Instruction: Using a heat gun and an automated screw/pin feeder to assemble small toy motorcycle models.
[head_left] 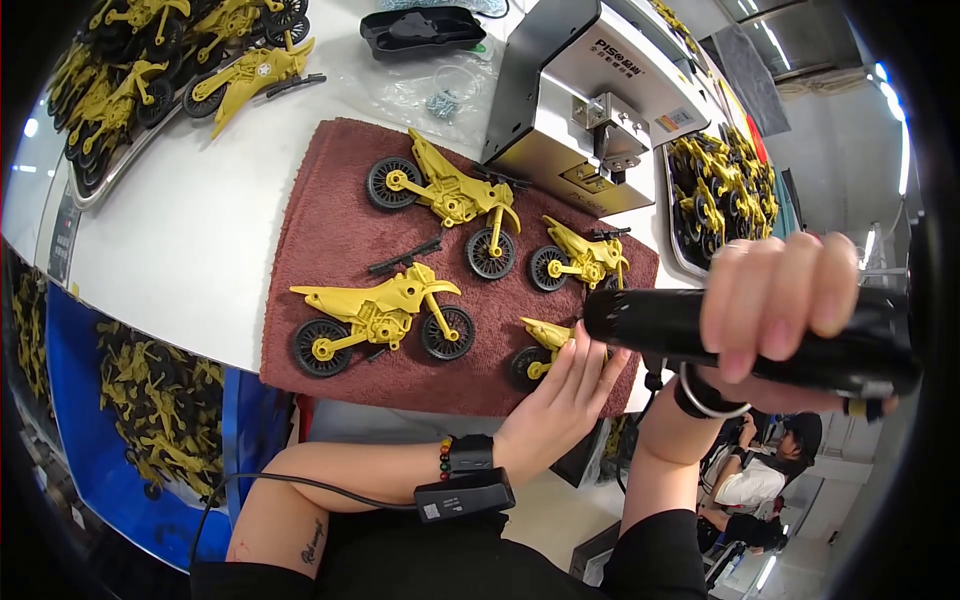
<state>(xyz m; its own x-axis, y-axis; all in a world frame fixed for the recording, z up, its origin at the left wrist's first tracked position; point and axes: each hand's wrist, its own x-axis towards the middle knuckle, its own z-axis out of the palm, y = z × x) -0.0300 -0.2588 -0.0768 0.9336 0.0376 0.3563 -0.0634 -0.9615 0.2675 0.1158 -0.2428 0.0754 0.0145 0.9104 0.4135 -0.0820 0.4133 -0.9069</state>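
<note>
My right hand [780, 305] is wrapped round a thick black power screwdriver [645, 322], its front end close to my left fingertips. My left hand [555, 408] lies over a yellow and black toy motorcycle [548, 333] at the right front of a brown towel [470, 390], holding it there with fingers extended. Much of that toy is hidden under the hand and tool. Another toy motorcycle [580, 258] lies just behind it. Farther left on the towel are a larger-looking toy motorcycle [455, 195] and one [382, 310] nearer the front edge.
A grey metal screw feeder [585, 110] stands behind the towel. Piles of toy motorcycles fill a tray [130, 170] at back left, another tray [690, 258] at right and a blue bin [85, 430] below the table. A black dish [422, 32] and plastic bags lie at the back.
</note>
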